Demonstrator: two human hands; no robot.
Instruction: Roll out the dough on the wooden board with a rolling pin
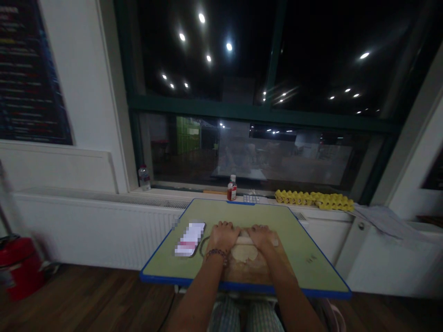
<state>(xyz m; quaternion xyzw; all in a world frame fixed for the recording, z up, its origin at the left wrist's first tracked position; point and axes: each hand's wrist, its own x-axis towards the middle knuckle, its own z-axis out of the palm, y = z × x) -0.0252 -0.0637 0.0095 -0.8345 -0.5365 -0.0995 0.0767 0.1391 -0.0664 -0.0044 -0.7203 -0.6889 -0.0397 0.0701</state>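
Left hand (224,236) and right hand (261,236) close together, clamped on a pale wooden rolling pin (243,240) above a flat round of pale dough (244,253); clear bottle of red liquid (231,189) beyond, label unreadable

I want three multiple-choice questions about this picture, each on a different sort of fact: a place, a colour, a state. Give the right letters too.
1. Where does the phone lie?
A. On the green table, beside the left hand
B. On the window sill
C. On the wooden floor

2. What colour is the egg tray?
A. Blue
B. Red
C. Yellow

3. How do the hands stand?
A. Both lie on the rolling pin
B. Only the left hand touches it
C. Both rest in the lap

1: A, it lies on the table top.
2: C, the stacked tray shows yellow.
3: A, the left and right hand are both on the pin, above the dough.
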